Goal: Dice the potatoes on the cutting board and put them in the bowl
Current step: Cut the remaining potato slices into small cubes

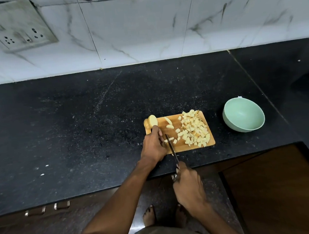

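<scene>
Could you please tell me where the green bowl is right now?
In the head view, the green bowl sits empty on the black counter, just right of the cutting board and its diced potato pile.

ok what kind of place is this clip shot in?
Most likely a home kitchen. A black stone counter runs along a marble-look tiled wall with a power socket, and a cutting board with diced potato sits beside a green bowl.

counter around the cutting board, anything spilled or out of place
A few pale scraps lie on the dark counter left of the cutting board, likely potato bits, too small to tell. The bowl is empty and upright; the diced potato pile stays on the board.
</scene>
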